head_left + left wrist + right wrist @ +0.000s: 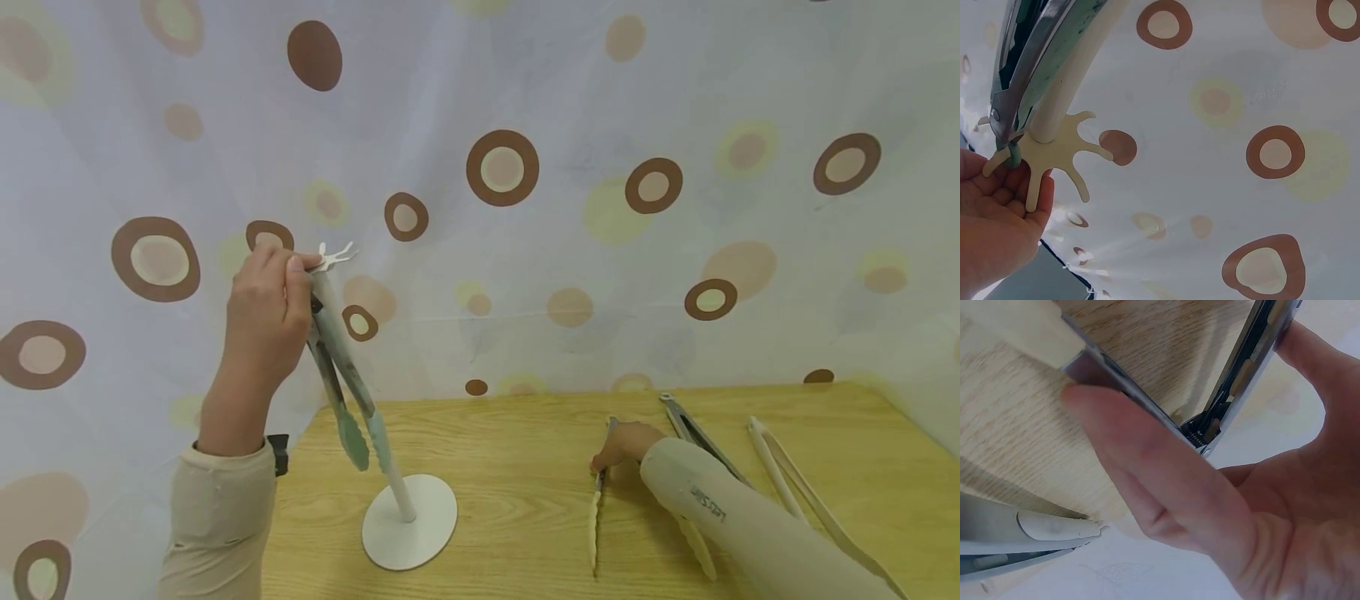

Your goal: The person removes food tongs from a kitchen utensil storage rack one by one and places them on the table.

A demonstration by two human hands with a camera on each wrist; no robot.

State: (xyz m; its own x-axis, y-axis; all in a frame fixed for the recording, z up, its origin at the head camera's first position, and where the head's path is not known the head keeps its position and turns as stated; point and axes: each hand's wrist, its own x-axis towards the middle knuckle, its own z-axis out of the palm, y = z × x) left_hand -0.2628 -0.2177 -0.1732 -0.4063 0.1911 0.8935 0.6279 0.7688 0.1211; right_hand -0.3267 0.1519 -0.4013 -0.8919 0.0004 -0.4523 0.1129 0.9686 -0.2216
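My left hand (266, 308) is at the top of a cream utensil stand (406, 500), its curled fingers holding one of the branching hooks (1063, 150). From that hook, by a green loop, hang metal tongs with green tips (352, 437), heads down along the pole. Over on the wooden table, my right hand (626, 442) grips metal tongs with cream tips (594, 533). Its thumb and fingers (1160, 462) lie on opposite outer sides of these tongs, whose arms are spread apart. The sleeve hides part of them in the head view.
Grey-handled tongs (701, 437) lie right of my right hand, partly under the forearm. Further right are cream tongs (795, 475). A patterned curtain (570, 250) hangs behind the wooden table (510, 500).
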